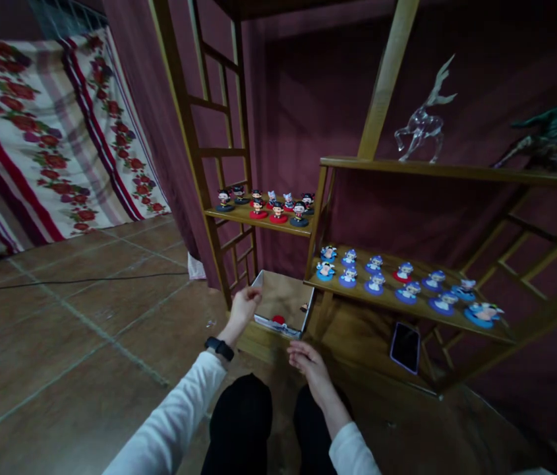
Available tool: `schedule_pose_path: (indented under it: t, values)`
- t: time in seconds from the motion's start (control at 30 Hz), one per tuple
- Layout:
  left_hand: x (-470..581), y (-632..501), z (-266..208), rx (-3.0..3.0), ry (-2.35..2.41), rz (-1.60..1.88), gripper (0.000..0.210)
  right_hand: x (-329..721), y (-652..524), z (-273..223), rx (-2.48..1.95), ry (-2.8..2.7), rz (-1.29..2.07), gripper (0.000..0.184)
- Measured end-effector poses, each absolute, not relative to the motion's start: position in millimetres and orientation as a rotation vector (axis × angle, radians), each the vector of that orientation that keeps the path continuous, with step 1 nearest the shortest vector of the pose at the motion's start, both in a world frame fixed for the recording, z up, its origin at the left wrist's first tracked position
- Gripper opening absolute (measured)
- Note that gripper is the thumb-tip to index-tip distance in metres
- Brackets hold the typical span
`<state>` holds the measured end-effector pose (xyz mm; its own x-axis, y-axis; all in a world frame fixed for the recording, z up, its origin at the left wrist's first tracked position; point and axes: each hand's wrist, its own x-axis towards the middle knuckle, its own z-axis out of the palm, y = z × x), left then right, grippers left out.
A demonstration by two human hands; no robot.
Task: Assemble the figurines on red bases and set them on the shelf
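Low in front of me, a shallow white-edged cardboard box [278, 290] sits at the foot of the wooden shelf. A small red object [278, 320] lies inside by the front wall, and a small dark-topped figurine [304, 307] is near the right wall. My left hand [246, 306], with a black band on its wrist, is at the box's left side, fingers drawn together; whatever they hold, if anything, cannot be made out. Just in front of the box is my right hand [308, 361], its fingers loosely bent and apart, with nothing visible in them.
Small figurines on red and dark bases crowd the left shelf [258, 221]; blue and purple ones stand in rows on the right shelf [387, 300]. Above stands a glass deer [421, 128]. A phone [405, 348] lies below. A cable [75, 282] crosses the tiled floor.
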<state>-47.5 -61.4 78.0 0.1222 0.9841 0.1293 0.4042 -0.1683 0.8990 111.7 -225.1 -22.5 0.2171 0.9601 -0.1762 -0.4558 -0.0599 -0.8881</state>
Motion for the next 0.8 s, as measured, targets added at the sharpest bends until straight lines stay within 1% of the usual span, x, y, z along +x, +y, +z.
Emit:
schedule_pose_path:
  t: [0.07, 0.13, 0.27, 0.37, 0.4, 0.53, 0.67, 0.8]
  values:
    - [-40.3, -57.8, 36.5, 1.708, 1.401, 0.825, 0.021, 107.3, -224.6, -29.9, -1.100, -0.701, 1.228, 0.042]
    - [-30.2, -48.6, 10.6, 1.820, 1.407, 0.699, 0.020, 105.1, -223.0, -38.1, -1.156, -0.760, 1.165, 0.041]
    - [-4.8, -25.2, -9.0, 2.035, 1.446, 0.466, 0.023, 112.9, -209.0, -46.9, -1.289, -0.871, 1.011, 0.031]
    - [12.9, -15.8, -19.4, 2.064, 1.453, 0.333, 0.027, 124.1, -181.0, -39.9, -1.484, -1.104, 0.789, 0.023]
    - [17.2, -15.4, -23.9, 2.059, 1.455, 0.317, 0.029, 126.9, -167.8, -35.7, -1.561, -1.214, 0.706, 0.024]
    - [22.7, -22.3, -41.3, 2.091, 1.576, 0.299, 0.034, 129.4, -103.9, -22.1, -1.949, -1.608, 0.393, 0.041]
    - [20.4, -26.2, -47.6, 2.195, 1.705, 0.146, 0.033, 129.5, -51.7, -28.6, -2.246, -1.885, 0.153, 0.041]
    - [22.8, -18.5, -48.0, 2.141, 1.753, 0.011, 0.033, 140.8, -30.2, -46.4, -2.320, -2.099, 0.107, 0.042]
